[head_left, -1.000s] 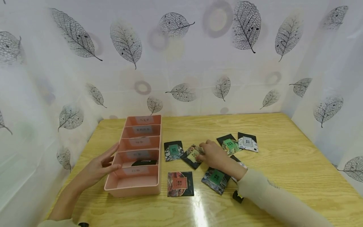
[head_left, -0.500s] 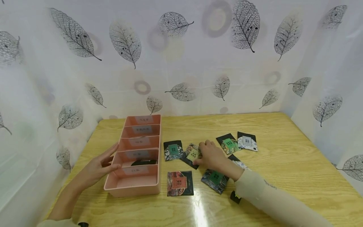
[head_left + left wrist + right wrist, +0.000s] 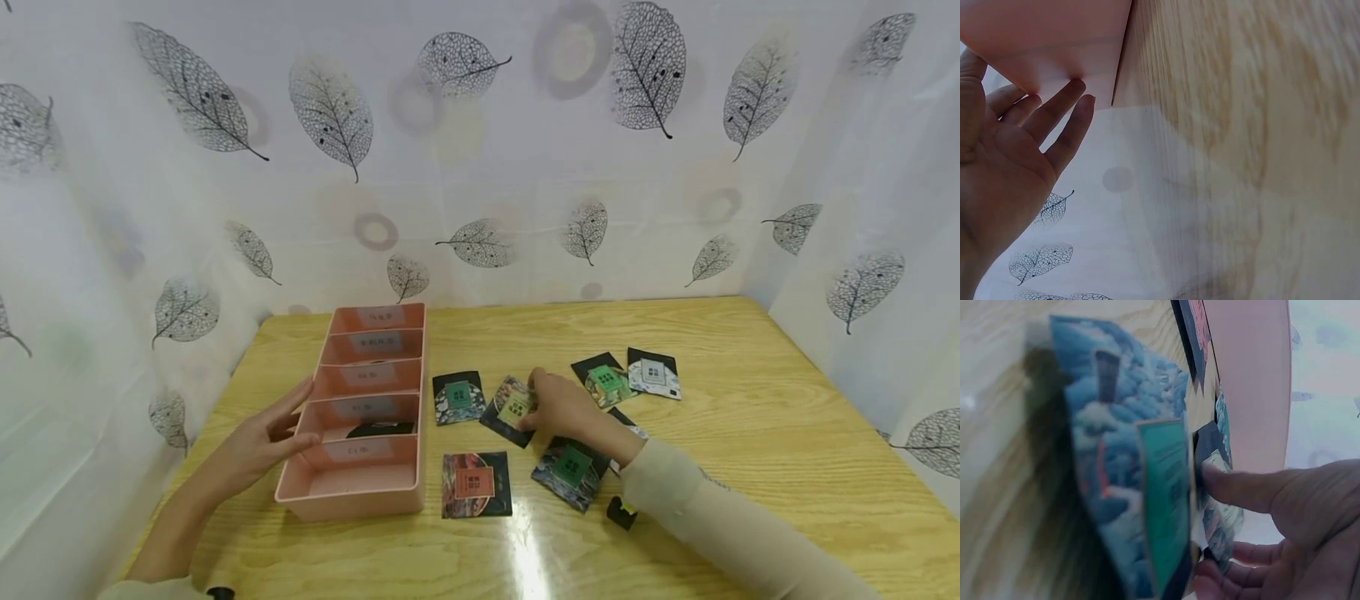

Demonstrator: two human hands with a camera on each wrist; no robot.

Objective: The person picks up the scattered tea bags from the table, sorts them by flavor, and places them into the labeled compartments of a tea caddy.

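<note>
My right hand (image 3: 573,408) pinches the right edge of a flat sachet with a yellow label (image 3: 510,410). In the right wrist view its thumb lies on the sachet's face, with fingers at the far edge. My left hand (image 3: 258,446) rests against the left side of a long pink divided box (image 3: 352,506); its thumb reaches the rim. In the left wrist view its rather straight fingers (image 3: 1057,112) touch the outer wall. One dark sachet (image 3: 381,429) lies in the second compartment from the front. A sachet with a dark green label (image 3: 572,471) lies below the right hand.
Other sachets lie about: teal-labelled (image 3: 459,397), red-labelled (image 3: 475,485), bright-green-labelled (image 3: 604,381) and white-and-black (image 3: 655,374). Another sachet is partly hidden by the right forearm. A small black object (image 3: 619,512) is beside the sleeve. Leaf-patterned curtain (image 3: 487,167) surrounds the wooden table (image 3: 750,400).
The right hand shifts slightly at the yellow-labelled sachet, which turns a little and shows more of its face. The left hand and the box stay put.
</note>
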